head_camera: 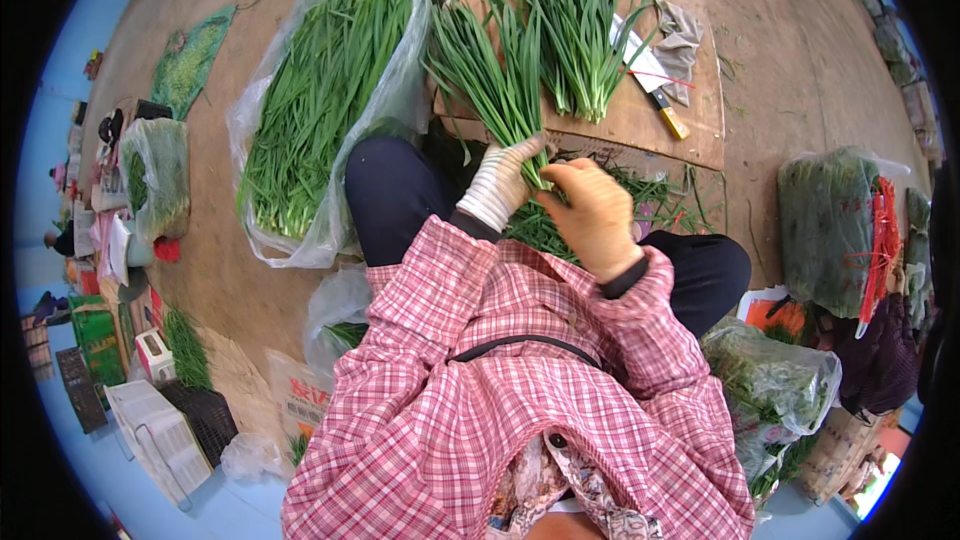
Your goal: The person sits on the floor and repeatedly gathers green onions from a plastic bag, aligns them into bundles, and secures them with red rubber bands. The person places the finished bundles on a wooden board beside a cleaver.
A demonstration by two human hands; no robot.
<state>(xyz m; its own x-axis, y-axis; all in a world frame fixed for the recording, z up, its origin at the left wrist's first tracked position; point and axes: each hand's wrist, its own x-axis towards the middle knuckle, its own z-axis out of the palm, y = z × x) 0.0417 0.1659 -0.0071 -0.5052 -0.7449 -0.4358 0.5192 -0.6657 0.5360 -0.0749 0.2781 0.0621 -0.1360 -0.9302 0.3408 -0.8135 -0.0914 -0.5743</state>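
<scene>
A bunch of green garlic chives (499, 82) slants up and away from my left hand (504, 172), which wears a white striped glove and is closed around the stems. The fingertips of my right hand (592, 206) pinch the pale stem ends just below that grip; this hand is slightly blurred. Beyond them, a larger bundle of chives (581, 37) lies on a wooden board (697, 124). Beside the bundle rests a cleaver (646, 67) with a black and yellow handle. A red tie (671, 79) crosses its blade, next to a crumpled grey cloth (679, 37).
Left of the board stands an open plastic bag (281, 259) full of chives. Loose green leaves (540, 229) lie between my knees. To the right are a wrapped bundle (825, 229) with red ties (885, 240) and a clear bag of greens (787, 375). A green mesh sack (191, 64) lies at far left.
</scene>
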